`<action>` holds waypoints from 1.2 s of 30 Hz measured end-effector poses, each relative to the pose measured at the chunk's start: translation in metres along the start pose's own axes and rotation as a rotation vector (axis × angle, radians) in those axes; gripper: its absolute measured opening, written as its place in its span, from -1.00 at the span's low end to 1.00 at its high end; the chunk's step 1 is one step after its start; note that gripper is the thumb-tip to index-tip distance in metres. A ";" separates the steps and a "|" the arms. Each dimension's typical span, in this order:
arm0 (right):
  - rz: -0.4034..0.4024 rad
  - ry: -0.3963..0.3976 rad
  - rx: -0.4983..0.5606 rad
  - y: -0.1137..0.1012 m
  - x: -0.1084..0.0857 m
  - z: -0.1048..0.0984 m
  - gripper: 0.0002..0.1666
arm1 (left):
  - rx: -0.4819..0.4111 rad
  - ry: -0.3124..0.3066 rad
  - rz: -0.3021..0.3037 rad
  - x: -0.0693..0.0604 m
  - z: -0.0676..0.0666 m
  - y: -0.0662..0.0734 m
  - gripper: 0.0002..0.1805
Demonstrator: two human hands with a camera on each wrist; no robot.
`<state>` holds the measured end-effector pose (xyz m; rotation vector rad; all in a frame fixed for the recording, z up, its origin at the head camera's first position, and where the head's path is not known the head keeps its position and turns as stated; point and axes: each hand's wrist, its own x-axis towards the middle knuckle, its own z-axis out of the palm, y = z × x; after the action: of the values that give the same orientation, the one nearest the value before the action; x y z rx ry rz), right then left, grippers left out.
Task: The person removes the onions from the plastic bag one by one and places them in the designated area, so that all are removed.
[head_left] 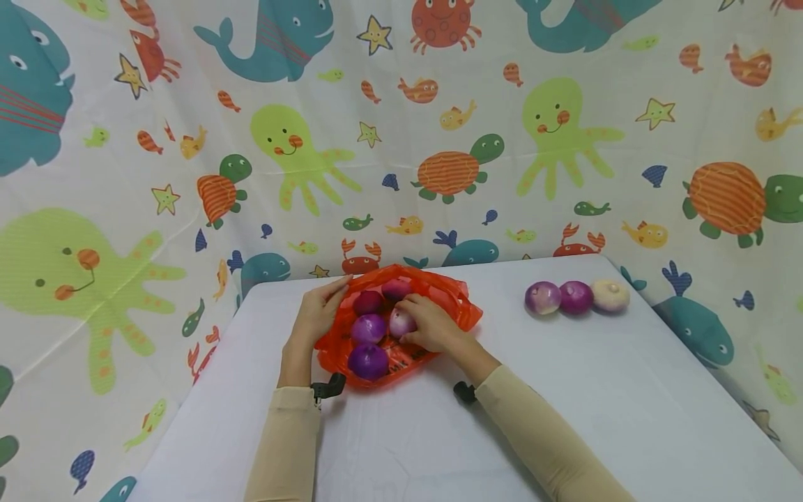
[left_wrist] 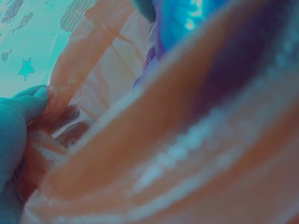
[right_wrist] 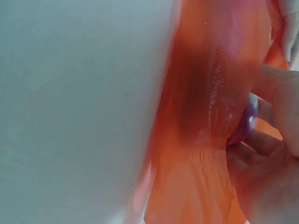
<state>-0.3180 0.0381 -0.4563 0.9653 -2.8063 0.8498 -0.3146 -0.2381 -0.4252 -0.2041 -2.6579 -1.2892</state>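
A red plastic bag lies open on the table with several purple onions inside, among them a dark purple one at the near side. My right hand reaches into the bag, its fingers and thumb curled round a paler onion. In the right wrist view that onion shows partly between the fingers and the bag. At the bag's left edge, my left hand holds the plastic; in the left wrist view its thumb presses on the bag.
Two purple onions and a whitish onion stand in a row at the table's back right. A curtain printed with sea animals hangs behind the white table.
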 end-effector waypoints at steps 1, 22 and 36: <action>0.004 0.005 0.004 0.000 -0.001 0.000 -0.23 | -0.004 -0.003 -0.005 0.000 0.000 0.000 -0.54; -0.049 0.117 0.012 -0.003 -0.022 -0.026 -0.20 | -0.003 -0.003 0.003 -0.001 -0.002 0.001 -0.56; -0.068 0.207 -0.016 0.003 -0.033 -0.052 -0.20 | -0.006 0.002 -0.006 0.000 -0.001 0.001 -0.56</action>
<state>-0.2997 0.0848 -0.4210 0.9086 -2.5878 0.8638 -0.3142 -0.2387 -0.4237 -0.1961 -2.6559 -1.2982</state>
